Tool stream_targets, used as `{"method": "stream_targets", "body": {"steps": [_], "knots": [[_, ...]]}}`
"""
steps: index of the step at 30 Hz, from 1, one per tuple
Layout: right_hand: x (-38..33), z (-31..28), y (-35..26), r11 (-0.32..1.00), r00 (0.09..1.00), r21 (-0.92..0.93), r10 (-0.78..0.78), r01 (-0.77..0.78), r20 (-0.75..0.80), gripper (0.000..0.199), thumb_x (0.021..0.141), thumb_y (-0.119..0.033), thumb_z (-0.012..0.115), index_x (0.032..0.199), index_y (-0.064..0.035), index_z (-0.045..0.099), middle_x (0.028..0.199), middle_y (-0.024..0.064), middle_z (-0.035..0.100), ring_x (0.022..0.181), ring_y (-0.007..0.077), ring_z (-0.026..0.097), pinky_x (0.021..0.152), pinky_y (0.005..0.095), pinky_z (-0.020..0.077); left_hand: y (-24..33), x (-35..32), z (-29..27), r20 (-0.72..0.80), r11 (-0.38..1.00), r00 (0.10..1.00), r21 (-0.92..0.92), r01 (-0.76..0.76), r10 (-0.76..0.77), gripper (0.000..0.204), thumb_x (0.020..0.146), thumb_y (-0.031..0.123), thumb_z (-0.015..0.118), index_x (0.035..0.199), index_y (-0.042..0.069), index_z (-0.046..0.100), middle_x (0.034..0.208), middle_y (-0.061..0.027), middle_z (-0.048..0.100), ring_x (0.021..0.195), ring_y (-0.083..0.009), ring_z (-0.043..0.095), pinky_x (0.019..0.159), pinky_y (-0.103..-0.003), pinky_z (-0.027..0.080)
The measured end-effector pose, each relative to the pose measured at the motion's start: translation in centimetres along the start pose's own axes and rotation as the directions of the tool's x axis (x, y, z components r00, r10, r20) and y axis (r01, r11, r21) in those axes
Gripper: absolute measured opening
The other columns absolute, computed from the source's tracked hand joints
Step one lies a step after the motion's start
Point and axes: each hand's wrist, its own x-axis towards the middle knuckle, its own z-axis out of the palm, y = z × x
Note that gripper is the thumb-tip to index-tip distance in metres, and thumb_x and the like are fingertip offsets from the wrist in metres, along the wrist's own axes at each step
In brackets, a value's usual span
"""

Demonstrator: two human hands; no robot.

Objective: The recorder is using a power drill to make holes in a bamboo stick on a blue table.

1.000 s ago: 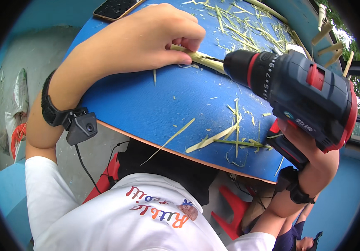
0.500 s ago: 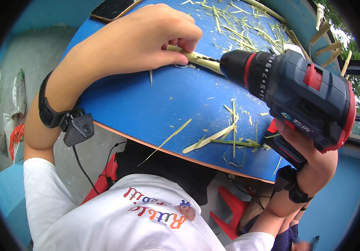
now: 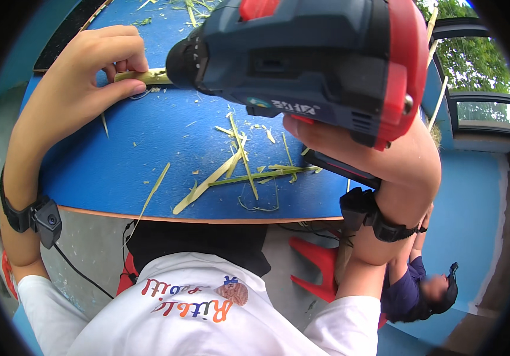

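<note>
Left hand (image 3: 83,71), at the upper left of the head view, pinches a pale green stalk (image 3: 142,77) between thumb and fingers, the thumb lying along its near side. Right hand (image 3: 373,148), right of centre, is wrapped around the grip of a drill (image 3: 308,65), a finger at the red trigger. The drill fills the upper middle, its chuck (image 3: 187,62) pointing left over the right end of the stalk. That end is hidden behind the chuck, and whether the two touch cannot be told.

The stalk lies at the upper left of the frame, close above the blue table (image 3: 172,127). Peeled strips (image 3: 222,175) are scattered in the middle, just left of the drill's base, and more shavings (image 3: 190,10) lie at the top edge. A phone (image 3: 68,35) is at the upper left, beyond the left hand. Each wrist bears a strapped camera, one at the left (image 3: 48,221), one right of centre (image 3: 357,207). A red stool (image 3: 320,273) stands below the table's edge; a person (image 3: 406,296) in a dark top is at the lower right.
</note>
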Motion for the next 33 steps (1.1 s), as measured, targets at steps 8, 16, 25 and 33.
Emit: {"method": "stream_targets", "body": {"steps": [8, 16, 25, 33], "knots": [[-2.3, 0.9, 2.2, 0.978, 0.995, 0.187, -0.090, 0.097, -0.047, 0.061, 0.069, 0.000, 0.083, 0.125, 0.0000, 0.060, 0.115, 0.0113, 0.069, 0.103, 0.0201, 0.067, 0.093, 0.0337, 0.0513, -0.7, 0.1, -0.2, 0.083, 0.997, 0.994, 0.025, -0.070, 0.068, 0.016, 0.076, 0.001, 0.074, 0.084, -0.002, 0.060, 0.082, -0.0089, 0.059, 0.073, -0.0212, 0.060, 0.066, -0.031, 0.050], [-2.8, 1.4, 1.3, 0.996, 0.989, 0.078, -0.028, 0.040, -0.142, 0.037, 0.070, -0.007, 0.085, 0.103, -0.0013, 0.070, 0.096, 0.0085, 0.072, 0.083, 0.0205, 0.070, 0.073, 0.0314, 0.0547, -0.6, -0.2, -0.1, 0.052, 0.997, 0.997, 0.062, -0.052, 0.049, 0.017, 0.076, 0.002, 0.075, 0.084, -0.002, 0.061, 0.083, -0.0089, 0.059, 0.074, -0.0216, 0.061, 0.067, -0.031, 0.051], [-3.4, 0.5, 1.4, 0.961, 0.987, 0.239, 0.153, -0.139, -0.045, 0.037, 0.072, 0.001, 0.081, 0.107, 0.0028, 0.068, 0.098, 0.0081, 0.072, 0.083, 0.0140, 0.067, 0.077, 0.0287, 0.0534, -0.6, 0.0, 0.1, 0.050, 0.996, 0.997, 0.061, -0.065, 0.062, 0.017, 0.076, 0.003, 0.076, 0.083, -0.002, 0.061, 0.084, -0.0091, 0.059, 0.075, -0.0219, 0.062, 0.067, -0.032, 0.051], [-2.9, 1.3, 1.7, 0.992, 0.992, 0.129, 0.005, 0.011, -0.126, 0.037, 0.073, -0.001, 0.082, 0.107, 0.0017, 0.068, 0.097, 0.0061, 0.072, 0.085, 0.0130, 0.064, 0.079, 0.0281, 0.0515, -0.7, 0.0, 0.3, 0.042, 0.993, 0.996, 0.079, -0.083, 0.079, 0.017, 0.078, 0.006, 0.075, 0.082, 0.000, 0.059, 0.082, -0.0078, 0.059, 0.074, -0.0213, 0.060, 0.063, -0.032, 0.048]]}}
